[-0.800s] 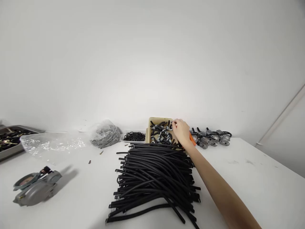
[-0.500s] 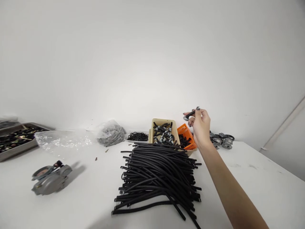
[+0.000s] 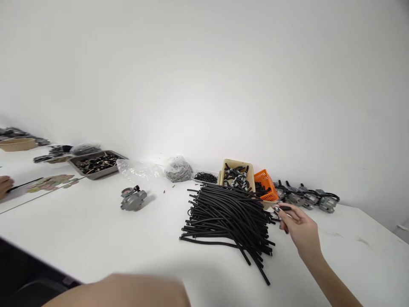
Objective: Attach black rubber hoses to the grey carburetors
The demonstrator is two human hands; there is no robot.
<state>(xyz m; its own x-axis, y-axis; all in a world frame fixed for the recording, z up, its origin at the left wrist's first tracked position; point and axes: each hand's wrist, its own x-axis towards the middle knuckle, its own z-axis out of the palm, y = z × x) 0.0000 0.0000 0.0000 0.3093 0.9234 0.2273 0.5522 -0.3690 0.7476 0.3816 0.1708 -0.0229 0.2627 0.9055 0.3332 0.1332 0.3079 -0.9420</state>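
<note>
A short black hose piece [image 3: 283,208] is held pinched in the fingertips of the right hand [image 3: 300,228], just beside the right edge of the heap of long black rubber hoses [image 3: 226,213] laid on the white table [image 3: 96,230]. The left hand [image 3: 128,292] is seen only as a blur at the lower edge; its grip cannot be told. Behind the heap are set a beige plastic tray [image 3: 237,164] and an orange plastic basket [image 3: 264,178].

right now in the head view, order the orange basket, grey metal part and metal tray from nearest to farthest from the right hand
From the right hand, holding a small black fitting:
1. orange basket, just beyond it
2. grey metal part, left past the hoses
3. metal tray, far left
</note>
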